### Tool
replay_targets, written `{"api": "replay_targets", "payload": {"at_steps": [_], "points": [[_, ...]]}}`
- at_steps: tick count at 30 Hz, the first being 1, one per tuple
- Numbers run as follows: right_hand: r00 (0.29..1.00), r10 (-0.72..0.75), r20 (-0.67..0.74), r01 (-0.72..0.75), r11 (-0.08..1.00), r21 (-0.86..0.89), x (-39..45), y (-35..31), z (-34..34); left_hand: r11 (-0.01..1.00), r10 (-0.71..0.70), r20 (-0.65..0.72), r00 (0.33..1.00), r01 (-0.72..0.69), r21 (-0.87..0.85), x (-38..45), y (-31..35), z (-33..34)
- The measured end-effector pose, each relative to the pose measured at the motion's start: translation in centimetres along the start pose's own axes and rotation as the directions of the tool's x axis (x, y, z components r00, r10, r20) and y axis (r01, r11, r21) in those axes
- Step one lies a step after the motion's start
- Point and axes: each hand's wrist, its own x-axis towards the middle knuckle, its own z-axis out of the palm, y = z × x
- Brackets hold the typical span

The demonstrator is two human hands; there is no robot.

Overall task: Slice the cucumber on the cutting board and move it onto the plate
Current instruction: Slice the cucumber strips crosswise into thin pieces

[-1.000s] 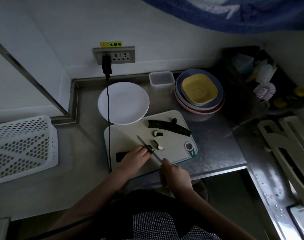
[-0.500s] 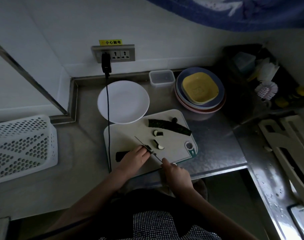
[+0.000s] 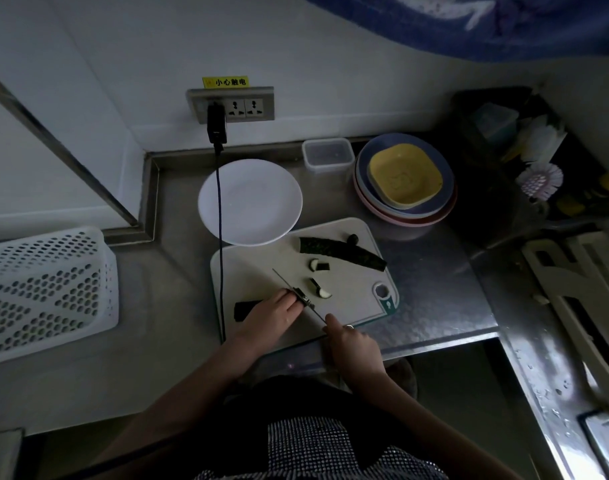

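Note:
A pale cutting board (image 3: pixel 261 268) lies on the steel counter. My left hand (image 3: pixel 272 313) presses down a dark cucumber piece (image 3: pixel 245 308) at the board's near left. My right hand (image 3: pixel 351 344) grips a knife (image 3: pixel 296 292) whose blade crosses the board just right of my left fingers, at the cucumber's cut end. A few cut slices (image 3: pixel 319 288) lie mid-board, and a long cucumber half (image 3: pixel 341 252) rests at the far right with a small end piece (image 3: pixel 352 239). The white plate (image 3: pixel 249 201) sits empty behind the board.
A black cable (image 3: pixel 220 237) runs from the wall socket (image 3: pixel 230 105) over the plate and board's left edge. Stacked coloured dishes (image 3: pixel 405 180) and a clear tub (image 3: pixel 328 154) stand at the back right. A white perforated basket (image 3: pixel 43 289) sits left. A dish rack (image 3: pixel 538 157) fills the right corner.
The knife blade has shifted only slightly at the cucumber's cut end. Both hands stay in place; the camera view has drifted a little.

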Motion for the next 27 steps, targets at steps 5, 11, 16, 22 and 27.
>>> {"api": "replay_targets", "payload": {"at_steps": [5, 11, 16, 22, 27], "points": [[0.997, 0.048, 0.054, -0.048, 0.999, 0.007, 0.6, -0.1, 0.0, 1.0, 0.013, -0.032, 0.999, -0.013, 0.005, 0.3, 0.1, -0.4], [0.998, 0.052, 0.018, -0.052, 0.999, -0.01, 0.4, -0.2, 0.2, 1.0, -0.008, -0.034, 0.999, 0.008, -0.003, 0.3, 0.5, -0.8], [0.994, 0.084, -0.072, -0.08, 0.995, 0.058, -0.3, 0.1, 0.0, 0.999, 0.001, -0.017, 1.0, -0.001, 0.046, 0.1, 0.3, -0.9], [0.988, 0.105, -0.117, -0.089, 0.986, 0.138, -0.5, -0.3, -0.3, 0.995, 0.031, -0.011, 0.999, -0.029, 0.098, -0.1, 0.4, -1.2], [0.998, 0.034, -0.046, -0.03, 0.997, 0.069, -0.6, -0.7, -0.4, 0.997, 0.012, 0.003, 1.0, -0.013, 0.082, -0.2, 0.4, -1.1]]}}
